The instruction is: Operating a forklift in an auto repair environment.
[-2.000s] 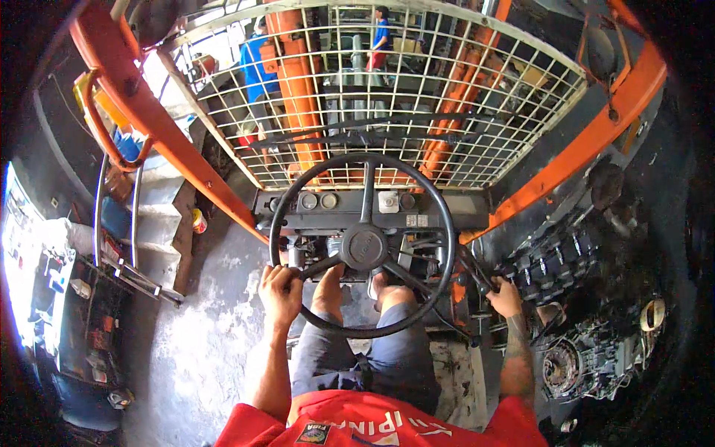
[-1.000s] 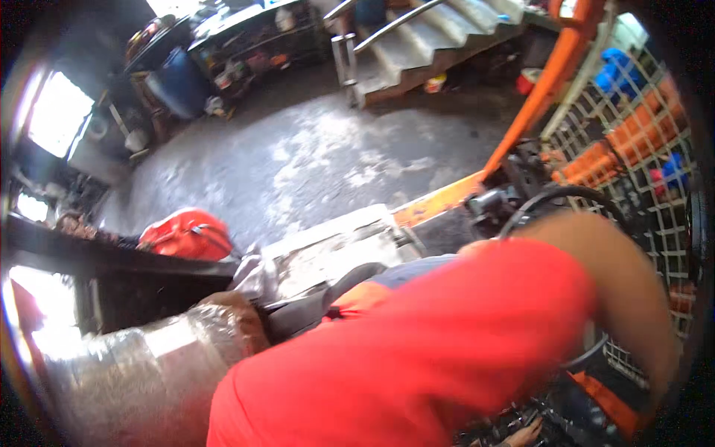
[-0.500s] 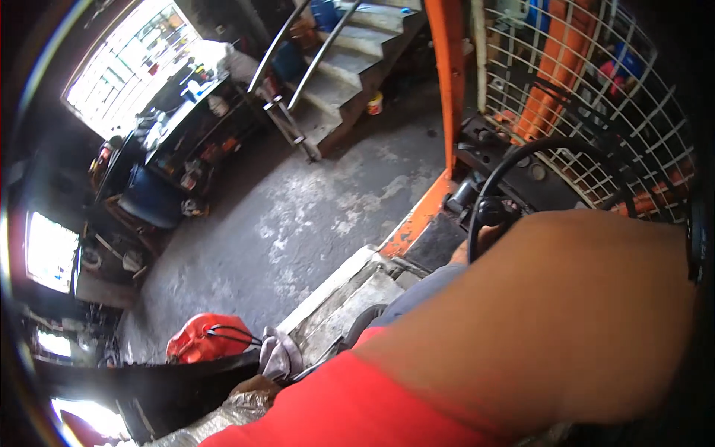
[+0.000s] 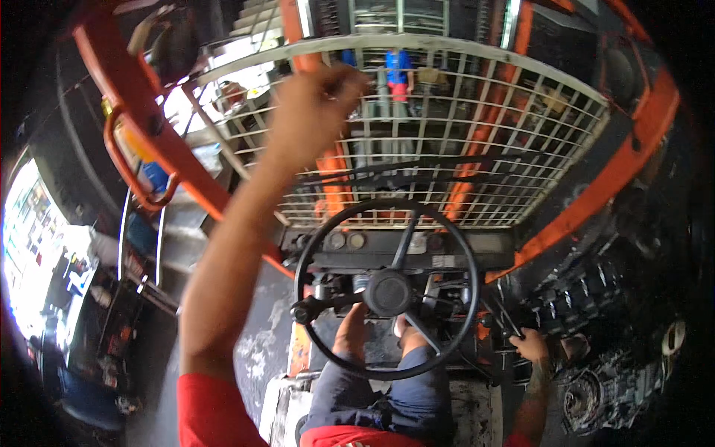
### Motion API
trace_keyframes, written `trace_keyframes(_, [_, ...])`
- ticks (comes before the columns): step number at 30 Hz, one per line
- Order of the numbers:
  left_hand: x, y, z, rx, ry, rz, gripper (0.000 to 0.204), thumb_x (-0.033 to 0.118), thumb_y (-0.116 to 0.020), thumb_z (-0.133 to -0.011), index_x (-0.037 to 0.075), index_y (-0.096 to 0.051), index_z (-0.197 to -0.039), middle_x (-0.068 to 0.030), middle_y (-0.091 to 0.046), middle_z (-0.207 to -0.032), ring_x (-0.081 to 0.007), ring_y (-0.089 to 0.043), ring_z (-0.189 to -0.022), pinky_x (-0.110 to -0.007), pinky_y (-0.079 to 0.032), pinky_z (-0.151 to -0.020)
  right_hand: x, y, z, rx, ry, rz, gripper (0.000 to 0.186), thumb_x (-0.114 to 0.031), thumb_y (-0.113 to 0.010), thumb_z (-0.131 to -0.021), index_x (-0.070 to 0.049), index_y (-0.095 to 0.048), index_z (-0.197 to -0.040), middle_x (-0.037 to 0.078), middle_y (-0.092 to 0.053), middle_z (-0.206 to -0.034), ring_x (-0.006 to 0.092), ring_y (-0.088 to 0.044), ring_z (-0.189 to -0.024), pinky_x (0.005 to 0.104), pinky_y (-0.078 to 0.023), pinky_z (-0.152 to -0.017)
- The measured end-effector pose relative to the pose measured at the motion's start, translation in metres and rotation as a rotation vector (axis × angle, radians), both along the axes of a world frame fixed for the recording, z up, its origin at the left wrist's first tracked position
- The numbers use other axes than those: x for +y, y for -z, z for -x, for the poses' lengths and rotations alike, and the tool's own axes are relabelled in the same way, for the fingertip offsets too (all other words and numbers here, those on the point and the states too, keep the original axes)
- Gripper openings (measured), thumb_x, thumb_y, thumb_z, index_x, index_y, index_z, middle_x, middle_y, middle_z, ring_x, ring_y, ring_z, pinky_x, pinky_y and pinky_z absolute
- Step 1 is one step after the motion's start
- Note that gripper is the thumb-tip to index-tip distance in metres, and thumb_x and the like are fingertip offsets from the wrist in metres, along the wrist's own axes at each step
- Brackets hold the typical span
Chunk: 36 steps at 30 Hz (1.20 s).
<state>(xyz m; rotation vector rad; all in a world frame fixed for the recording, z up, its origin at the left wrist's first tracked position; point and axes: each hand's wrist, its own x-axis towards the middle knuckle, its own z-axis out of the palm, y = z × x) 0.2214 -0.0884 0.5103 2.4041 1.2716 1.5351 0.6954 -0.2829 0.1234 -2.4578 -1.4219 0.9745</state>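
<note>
My left hand (image 4: 316, 115) is raised in front of the white wire grille (image 4: 406, 149), off the wheel, its fingers bent and blurred by motion. The black steering wheel (image 4: 388, 293) has a knob (image 4: 304, 311) on its lower left. My right hand (image 4: 530, 343) grips a control lever (image 4: 507, 323) to the right of the wheel. Behind the wheel is a dashboard with round gauges (image 4: 356, 241). My feet are below the wheel, among the pedals and floor plate.
Orange frame posts (image 4: 596, 205) flank the grille. A person in blue (image 4: 398, 67) stands beyond it. Concrete steps with rails (image 4: 182, 246) and a cluttered bench (image 4: 78, 276) are at the left. A large engine part (image 4: 581, 395) and other dark machinery lie at the right.
My view swung left and has turned back forward. My left hand, on the wheel two seconds ago, is now raised high. My right hand is again visible on the lever.
</note>
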Motion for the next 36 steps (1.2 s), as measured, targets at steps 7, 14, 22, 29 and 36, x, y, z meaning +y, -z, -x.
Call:
trace_keyframes(7, [0.100,-0.074,0.050,0.274,-0.400,-0.345,0.047,0.044,-0.045,-0.091,0.002,-0.066,-0.096,-0.0188,-0.067,-0.087,-0.0363,-0.064,-0.082,-0.042,-0.048,-0.077,-0.010,0.008,-0.002,-0.222,-0.110,-0.186,0.061,-0.034,-0.065,-0.080,0.007,-0.051,-0.122,0.019,-0.066,-0.091,0.0232,-0.065,-0.059,0.0366,-0.050,-0.058])
trace_keyframes(14, [0.155,-0.067,0.084,0.497,-0.499,-0.068,0.055,0.047,-0.030,-0.094,0.004,-0.064,-0.084,-0.0175,-0.064,-0.079,-0.0360,-0.062,-0.076,-0.047,-0.046,-0.074,-0.011,-0.012,0.018,0.108,0.106,-0.365,0.042,-0.030,-0.066,-0.081,0.003,-0.059,-0.106,0.011,-0.063,-0.064,0.0192,-0.063,-0.053,0.0344,-0.049,-0.050])
trace_keyframes(22, [0.153,-0.068,0.093,0.607,-0.513,-0.256,0.035,0.036,-0.032,-0.094,0.011,-0.054,-0.107,-0.0234,-0.062,-0.094,-0.0433,-0.059,-0.092,-0.049,-0.046,-0.077,-0.002,-0.016,0.024,0.264,0.204,-0.477,0.034,-0.024,-0.067,-0.082,0.003,-0.059,-0.100,0.006,-0.062,-0.066,0.0150,-0.056,-0.046,0.0306,-0.045,-0.045])
trace_keyframes(29, [0.137,-0.060,0.072,0.583,-0.676,-0.179,0.042,0.041,-0.028,-0.093,0.013,-0.054,-0.109,-0.0253,-0.060,-0.104,-0.0474,-0.056,-0.096,-0.053,-0.042,-0.085,-0.013,-0.008,0.017,0.323,0.251,-0.457,0.031,-0.020,-0.065,-0.084,0.003,-0.057,-0.102,0.008,-0.064,-0.075,0.0129,-0.058,-0.055,0.0271,-0.046,-0.042])
trace_keyframes(36, [0.150,-0.065,0.080,0.468,-0.673,-0.099,0.064,0.055,-0.028,-0.091,0.003,-0.065,-0.095,-0.0285,-0.061,-0.099,-0.0458,-0.055,-0.102,-0.051,-0.041,-0.089,-0.013,-0.011,0.020,0.318,0.232,-0.508,0.031,-0.019,-0.063,-0.085,0.003,-0.057,-0.107,0.006,-0.063,-0.068,0.0098,-0.053,-0.045,0.0256,-0.042,-0.040])
